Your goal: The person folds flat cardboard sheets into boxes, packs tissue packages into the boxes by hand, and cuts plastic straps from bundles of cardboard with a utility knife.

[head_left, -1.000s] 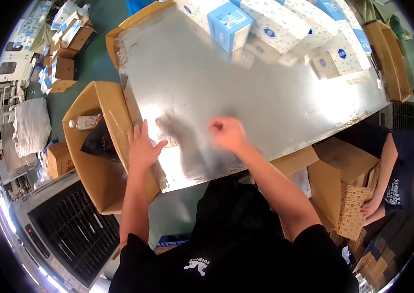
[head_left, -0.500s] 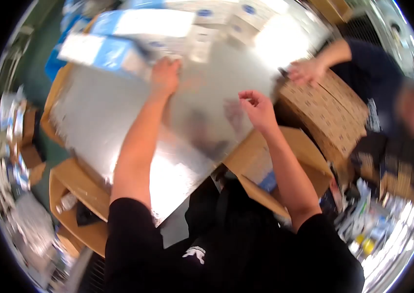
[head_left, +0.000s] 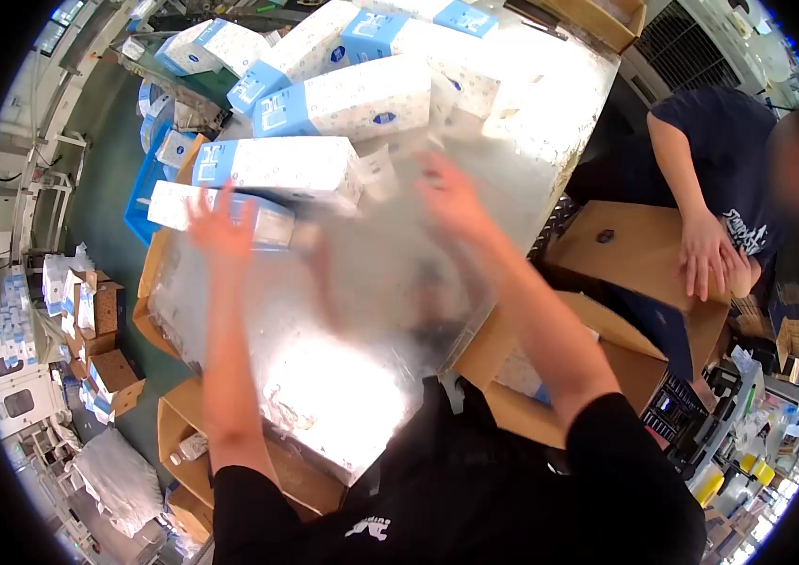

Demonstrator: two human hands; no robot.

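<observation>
My left hand [head_left: 220,226], fingers spread, is at the near white-and-blue carton [head_left: 272,224], which lies on the metal table [head_left: 371,273]. Just behind that carton lies a longer patterned carton [head_left: 296,165]. My right hand [head_left: 448,193] is over the table to the right of the cartons, blurred, its fingers partly curled; whether it holds anything cannot be made out. Beside the long carton's right end is a small pale, translucent item [head_left: 379,174]. Farther back lie several more cartons [head_left: 371,99] in the same white and blue.
An open cardboard box [head_left: 635,367] stands by the table's right edge. Beyond it a co-worker's hands [head_left: 708,254] rest on another cardboard box [head_left: 621,240]. At the lower left is a box with a bottle [head_left: 192,447]. A blue bin [head_left: 147,193] stands beyond the left edge.
My left hand has moved left from the long carton's right end to the near carton. My right hand has moved up and left. The co-worker's hands now rest on a box; the camera view has shifted.
</observation>
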